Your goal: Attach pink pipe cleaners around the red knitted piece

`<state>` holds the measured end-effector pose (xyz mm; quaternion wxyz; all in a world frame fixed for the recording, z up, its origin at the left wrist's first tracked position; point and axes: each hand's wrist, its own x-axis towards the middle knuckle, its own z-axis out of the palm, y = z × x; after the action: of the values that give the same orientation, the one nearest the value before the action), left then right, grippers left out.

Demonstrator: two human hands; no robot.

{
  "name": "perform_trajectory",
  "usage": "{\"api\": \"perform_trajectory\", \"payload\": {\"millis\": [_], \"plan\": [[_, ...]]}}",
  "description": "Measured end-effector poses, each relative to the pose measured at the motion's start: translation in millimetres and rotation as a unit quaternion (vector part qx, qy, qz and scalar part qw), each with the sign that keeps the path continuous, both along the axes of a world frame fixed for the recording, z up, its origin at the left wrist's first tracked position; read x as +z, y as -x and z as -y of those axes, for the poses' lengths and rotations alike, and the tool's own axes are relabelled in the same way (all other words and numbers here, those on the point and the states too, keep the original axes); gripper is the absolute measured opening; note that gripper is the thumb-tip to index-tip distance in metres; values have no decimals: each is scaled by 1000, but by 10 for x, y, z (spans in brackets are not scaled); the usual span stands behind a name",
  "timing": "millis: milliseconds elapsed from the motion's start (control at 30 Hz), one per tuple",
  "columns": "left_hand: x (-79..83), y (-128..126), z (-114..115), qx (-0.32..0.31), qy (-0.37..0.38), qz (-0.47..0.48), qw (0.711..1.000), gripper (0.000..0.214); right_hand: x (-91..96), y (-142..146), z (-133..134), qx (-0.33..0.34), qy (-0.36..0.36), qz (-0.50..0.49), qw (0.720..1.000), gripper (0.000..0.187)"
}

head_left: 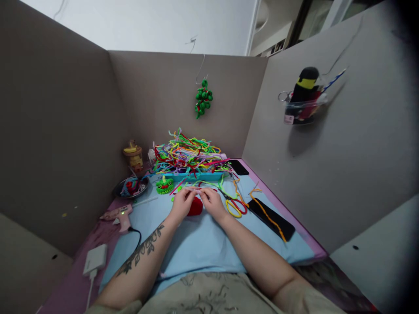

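Close together at the middle of the table, my left hand (pixel 184 201) and my right hand (pixel 212 202) both have their fingers pinched. Between the fingertips runs a thin, pale pinkish pipe cleaner (pixel 197 190), small and partly hidden. Just below it a red fuzzy piece (pixel 195 207) lies on the light blue cloth, partly covered by my left hand. Red-and-yellow-handled scissors (pixel 236 206) rest right of my right hand. A green fuzzy figure with eyes and a red mouth (pixel 164 186) sits to the left of my hands.
A blue tray (pixel 203 176) heaped with colourful pipe cleaners (pixel 190 152) stands behind. A pink glue gun (pixel 121 216), a dark bowl (pixel 144 188) and a white power adapter (pixel 95 259) are at left. A black phone (pixel 271 220) with an orange pipe cleaner across it lies right. Partitions surround the table.
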<state>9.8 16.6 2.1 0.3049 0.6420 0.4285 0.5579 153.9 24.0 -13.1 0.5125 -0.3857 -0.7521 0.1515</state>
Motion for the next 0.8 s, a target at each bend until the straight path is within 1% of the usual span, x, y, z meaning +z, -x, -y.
{"api": "perform_trajectory", "payload": {"millis": [133, 267, 400, 633, 800], "plan": [[-15, 9, -13, 10, 22, -5, 1000, 23, 4, -9, -8, -42, -3, -12, 999, 19], [-12, 14, -22, 33, 36, -35, 998, 23, -10, -11, -8, -66, -8, -24, 997, 15], [9, 8, -9, 36, 54, -29, 997, 25, -16, -21, -14, -88, -11, -44, 995, 13], [47, 9, 40, 22, 63, -51, 996, 25, -18, -32, -21, -93, -27, -54, 994, 7], [65, 12, 66, 37, 62, -45, 996, 29, -29, -20, -9, -99, -25, -31, 994, 8]]}}
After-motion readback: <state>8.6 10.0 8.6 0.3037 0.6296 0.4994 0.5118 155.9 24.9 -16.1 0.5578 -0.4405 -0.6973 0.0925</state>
